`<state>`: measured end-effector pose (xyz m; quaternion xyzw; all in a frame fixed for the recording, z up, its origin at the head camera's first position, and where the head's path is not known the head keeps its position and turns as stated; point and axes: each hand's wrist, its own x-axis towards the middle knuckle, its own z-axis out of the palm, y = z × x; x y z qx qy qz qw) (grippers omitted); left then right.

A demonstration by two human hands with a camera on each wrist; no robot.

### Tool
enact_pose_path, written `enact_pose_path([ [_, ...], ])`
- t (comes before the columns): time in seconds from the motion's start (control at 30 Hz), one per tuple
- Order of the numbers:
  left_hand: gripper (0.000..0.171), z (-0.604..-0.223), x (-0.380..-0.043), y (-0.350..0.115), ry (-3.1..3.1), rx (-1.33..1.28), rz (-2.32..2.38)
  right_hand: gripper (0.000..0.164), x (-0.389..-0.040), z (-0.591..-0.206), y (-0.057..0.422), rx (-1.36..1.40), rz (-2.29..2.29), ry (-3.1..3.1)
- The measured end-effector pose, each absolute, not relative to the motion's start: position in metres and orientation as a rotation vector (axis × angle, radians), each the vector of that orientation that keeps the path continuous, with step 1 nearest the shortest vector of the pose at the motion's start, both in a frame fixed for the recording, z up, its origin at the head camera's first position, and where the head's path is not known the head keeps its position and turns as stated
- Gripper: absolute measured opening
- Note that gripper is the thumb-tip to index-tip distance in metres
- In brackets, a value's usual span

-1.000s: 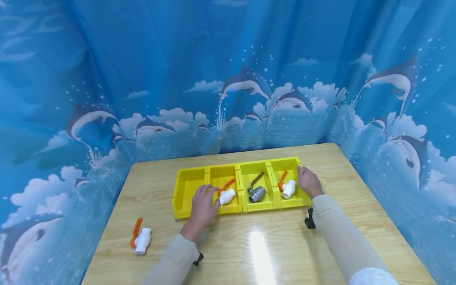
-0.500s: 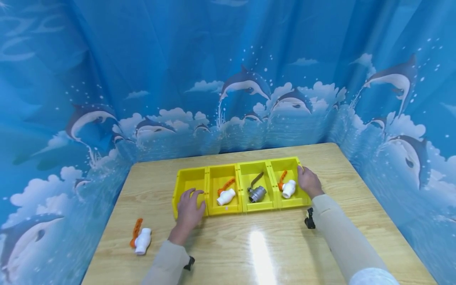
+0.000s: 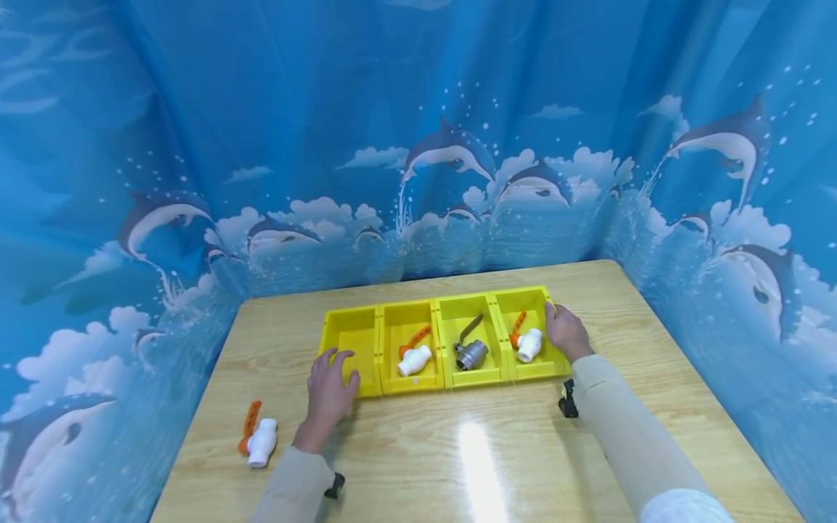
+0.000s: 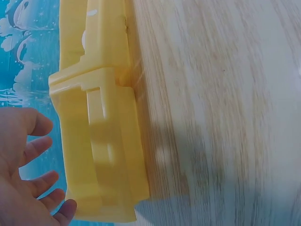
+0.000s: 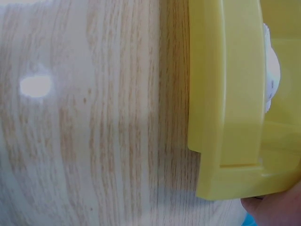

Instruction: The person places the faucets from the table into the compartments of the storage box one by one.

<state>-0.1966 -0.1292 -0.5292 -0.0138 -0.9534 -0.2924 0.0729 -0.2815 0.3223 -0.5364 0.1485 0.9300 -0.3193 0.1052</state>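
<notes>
A row of joined yellow parts bins (image 3: 356, 330) sits on the table. My left hand (image 3: 329, 392) is at the front left of the leftmost bin, fingers spread and loosely bent, nothing between them. The left wrist view shows its fingertips (image 4: 44, 181) at that bin's rim; whether they touch cannot be told. My right hand (image 3: 566, 334) grips the right end wall of the row. Inside the bins lie a white ball valve (image 3: 415, 360) with an orange handle, a metal ball valve (image 3: 471, 354) with a brown lever, and another white ball valve (image 3: 530, 345).
On the table's left side lies a further white ball valve (image 3: 262, 442) with an orange handle. The wooden table (image 3: 418, 450) meets a blue dolphin-print curtain (image 3: 314, 240) at the back and sides.
My left hand has left the white valve in the second bin and moved left to the leftmost bin's front. My right hand has stayed on the end wall.
</notes>
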Motion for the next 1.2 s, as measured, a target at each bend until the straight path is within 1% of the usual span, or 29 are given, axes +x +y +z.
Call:
enact_pose_path([
  [0.23, 0.036, -0.524, -0.195, -0.136, -2.833, 0.006, -0.845, 0.078, -0.282, -0.536, 0.323, 0.433, -0.94, 2.737],
  [0.53, 0.04, -0.522, -0.195, -0.146, -2.878, 0.063, -0.814, 0.08, -0.282, -0.536, 0.324, 0.426, -0.928, 2.741],
  [0.77, 0.049, -0.526, -0.194, -0.154, -2.923, 0.076, -0.8, 0.08, -0.28, -0.536, 0.324, 0.437, -0.942, 2.727],
  [0.93, 0.052, -0.527, -0.194, -0.157, -3.004, 0.11, -0.767, 0.081, -0.281, -0.537, 0.324, 0.43, -0.941, 2.727],
  [1.2, 0.065, -0.53, -0.195, -0.161, -3.154, 0.173, -0.707, 0.081, -0.282, -0.539, 0.326, 0.427, -0.937, 2.724],
])
